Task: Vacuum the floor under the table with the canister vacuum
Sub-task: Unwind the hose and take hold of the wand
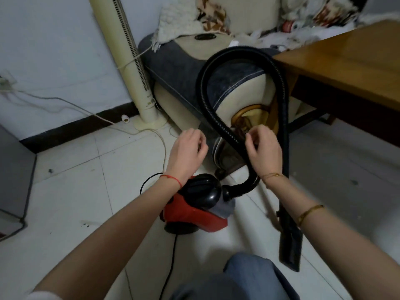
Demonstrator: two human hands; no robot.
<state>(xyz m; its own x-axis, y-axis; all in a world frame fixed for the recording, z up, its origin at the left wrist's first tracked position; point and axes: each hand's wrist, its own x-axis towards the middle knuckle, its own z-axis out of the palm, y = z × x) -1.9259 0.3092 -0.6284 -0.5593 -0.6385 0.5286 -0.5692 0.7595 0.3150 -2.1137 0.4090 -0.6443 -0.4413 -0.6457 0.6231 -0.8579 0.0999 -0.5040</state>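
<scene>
Now | two hands empty | one canister vacuum | one hose

A home living room: sofa, wooden table, tower fan, tiled floor

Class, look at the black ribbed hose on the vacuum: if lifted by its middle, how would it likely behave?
The hose is probably floppy, since it already curves in a loop. Its ribs likely give grip. Pulling it may drag the red canister, which seems to sit on wheels.
</scene>
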